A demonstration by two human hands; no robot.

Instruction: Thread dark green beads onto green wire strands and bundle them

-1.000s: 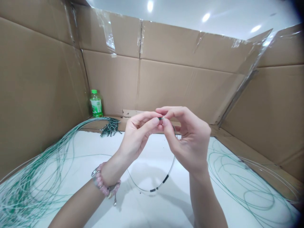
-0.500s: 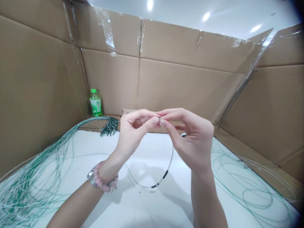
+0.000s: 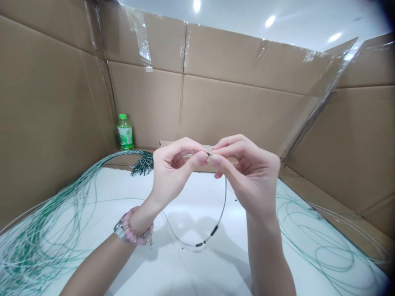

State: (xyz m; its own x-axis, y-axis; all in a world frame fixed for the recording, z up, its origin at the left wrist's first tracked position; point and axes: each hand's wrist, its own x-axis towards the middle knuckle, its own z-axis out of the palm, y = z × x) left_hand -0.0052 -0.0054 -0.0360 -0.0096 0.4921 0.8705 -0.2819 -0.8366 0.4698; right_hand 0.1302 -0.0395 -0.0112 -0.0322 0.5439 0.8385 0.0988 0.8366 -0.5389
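Note:
My left hand (image 3: 175,168) and my right hand (image 3: 247,172) meet at the middle of the head view, fingertips nearly touching. Each pinches, between thumb and index finger, a thin wire whose small dark part shows in the gap between them. Below the hands hangs a loop of thin wire (image 3: 224,201), with black coiled sections (image 3: 214,230) along its lower right and bottom. A pink beaded bracelet and a metal band (image 3: 129,228) circle my left wrist. The rest of what the fingers hold is hidden.
A large bundle of green and white wires (image 3: 40,234) spreads on the left, its dark ends (image 3: 143,163) near the back edge. Loose green wire coils (image 3: 324,246) lie right. A green bottle (image 3: 125,133) stands at the back left. Cardboard walls (image 3: 240,111) surround the white table (image 3: 185,271).
My fingertips have parted slightly, and a small dark piece now shows between them. The right hand's lower fingers have shifted. The hanging loop has moved a little.

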